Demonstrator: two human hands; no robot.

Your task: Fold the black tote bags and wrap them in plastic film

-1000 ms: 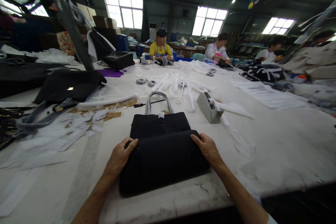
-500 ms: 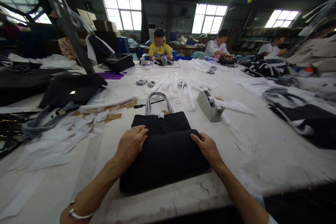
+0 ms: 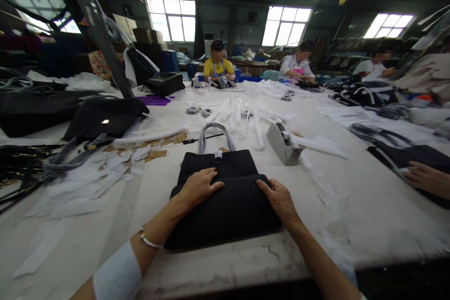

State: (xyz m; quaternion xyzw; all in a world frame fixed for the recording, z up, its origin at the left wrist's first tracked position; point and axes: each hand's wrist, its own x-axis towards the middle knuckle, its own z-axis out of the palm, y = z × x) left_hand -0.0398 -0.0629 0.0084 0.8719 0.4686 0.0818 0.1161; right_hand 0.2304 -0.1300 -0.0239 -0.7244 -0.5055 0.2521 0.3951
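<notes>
The black bag (image 3: 227,218) hides its contents from me. It lies on the white table (image 3: 351,201), wrapped handles (image 3: 201,141) pointing away, beneath my left hand (image 3: 199,188), palm down with fingers extended. My right hand (image 3: 279,199) grips its right edge, thumb on top, forearm slanting inward.

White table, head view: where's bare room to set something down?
Widest: between the clear film by the tape dispenser and the right-edge bag. Narrower: between the paper scraps and the central bag. Crowded: far left, black bags and scraps; beyond the grey handle, white wrapping.
</notes>
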